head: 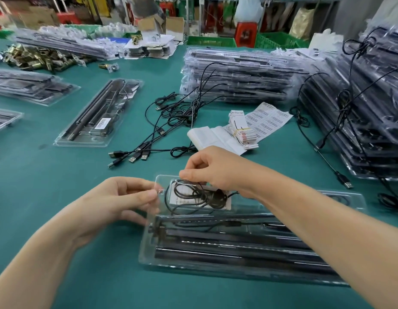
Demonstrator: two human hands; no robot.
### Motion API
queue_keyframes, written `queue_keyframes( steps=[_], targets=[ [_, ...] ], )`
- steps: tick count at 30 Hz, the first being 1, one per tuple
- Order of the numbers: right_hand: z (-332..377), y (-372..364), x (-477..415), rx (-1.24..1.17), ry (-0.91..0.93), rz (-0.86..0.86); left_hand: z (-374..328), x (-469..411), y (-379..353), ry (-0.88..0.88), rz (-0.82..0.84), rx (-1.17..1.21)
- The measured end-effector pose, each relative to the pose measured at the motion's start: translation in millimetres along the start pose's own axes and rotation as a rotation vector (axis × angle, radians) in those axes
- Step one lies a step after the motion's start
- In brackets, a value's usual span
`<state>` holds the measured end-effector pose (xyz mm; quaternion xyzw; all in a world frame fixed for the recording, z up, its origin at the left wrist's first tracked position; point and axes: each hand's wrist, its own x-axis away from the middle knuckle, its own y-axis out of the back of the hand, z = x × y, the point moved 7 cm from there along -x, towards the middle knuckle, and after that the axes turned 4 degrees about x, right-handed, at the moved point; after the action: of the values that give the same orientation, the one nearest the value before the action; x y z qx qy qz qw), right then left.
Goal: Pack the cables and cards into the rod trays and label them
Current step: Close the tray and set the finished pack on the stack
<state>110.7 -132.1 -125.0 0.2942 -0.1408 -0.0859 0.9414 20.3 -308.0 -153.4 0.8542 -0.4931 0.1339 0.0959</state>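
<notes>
A clear plastic rod tray [149, 253] with black rods lies on the green table in front of me. In its upper left compartment a coiled black cable [193, 196] rests on a white card [228, 205]. My left hand [118, 204] pinches the tray's left rim. My right hand [213, 169] pinches the cable at the compartment's top edge. Loose black USB cables [149, 150] lie beyond, with a banded bundle of cards [242, 130] and barcode label sheets [269, 118] to their right.
A packed, labelled tray [97, 112] lies at the middle left. Stacks of trays stand at the back centre [238, 74], right [360, 108] and left [31, 85]. Brass hardware [37, 58] is piled far left. Green crates [211, 41] line the table's far edge.
</notes>
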Motion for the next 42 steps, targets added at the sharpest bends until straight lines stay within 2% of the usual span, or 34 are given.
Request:
queue_keyframes(
  steps=[9, 23, 30, 32, 35, 38, 42],
  targets=[
    [-5, -3, -2, -0.010, -0.023, 0.010, 7, 0, -11, -0.001, -0.037, 0.150],
    [-12, -7, -6, -0.035, -0.082, 0.089, 9, -2, -14, 0.025, -0.154, 0.159],
    [-24, 55, 37, 0.161, -0.079, 0.114, 16, 22, 19, 0.055, -0.231, 0.160],
    [-46, 78, 62, 0.278, -0.080, 0.062, 20, 31, 36, 0.074, -0.307, 0.112],
    [-75, 89, 94, 0.460, -0.007, -0.125, 21, 41, 56, 0.061, -0.429, -0.024],
    [-93, 71, 114, 0.456, 0.074, -0.223, 17, 44, 67, 0.010, -0.513, -0.314],
    [-106, 63, 121, 0.397, 0.087, -0.340, 2, 47, 55, -0.033, -0.580, -0.662]
  ],
)
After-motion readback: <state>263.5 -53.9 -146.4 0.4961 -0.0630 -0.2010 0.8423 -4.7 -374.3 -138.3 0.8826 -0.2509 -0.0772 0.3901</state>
